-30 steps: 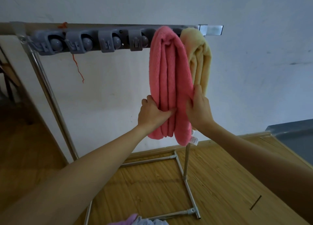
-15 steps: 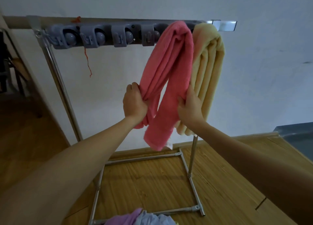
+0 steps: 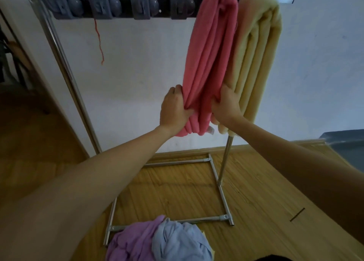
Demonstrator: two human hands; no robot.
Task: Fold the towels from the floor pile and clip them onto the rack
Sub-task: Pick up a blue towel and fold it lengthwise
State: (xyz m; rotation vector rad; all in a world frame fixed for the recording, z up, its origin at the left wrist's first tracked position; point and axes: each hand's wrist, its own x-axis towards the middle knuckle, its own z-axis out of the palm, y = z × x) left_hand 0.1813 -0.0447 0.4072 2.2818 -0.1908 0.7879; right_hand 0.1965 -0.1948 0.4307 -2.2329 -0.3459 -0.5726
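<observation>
A white wall (image 3: 137, 73) fills the back of the view, and below it a wooden floor (image 3: 256, 192) spreads toward the camera. In front of the wall stands a metal rack (image 3: 65, 64), its slanted left post rising from a rectangular base frame on the floor to a top bar at the upper edge of the view. Two bare forearms reach up from the lower corners. A folded pink towel (image 3: 210, 54) hangs from the top bar and touches a folded pale yellow towel (image 3: 256, 54) hanging just to its right; both drop to about the same height, and how they are fastened at the top cannot be told. On the floor at the bottom edge lies a crumpled pile, a purple towel (image 3: 130, 243) on the left pressed against a light blue towel (image 3: 181, 241) on the right, resting over the near bar of the base frame. Along the top bar, left of the pink towel, sits a row of grey clips (image 3: 118, 5), each with a rounded ball. The left hand (image 3: 174, 111) has its grip closed on the pink towel's lower left edge, fingers bunching the cloth. The right hand (image 3: 226, 107) has its grip closed on the lower right edge, between the two hanging towels. A thin red thread (image 3: 99, 42) dangles from the clip row.
</observation>
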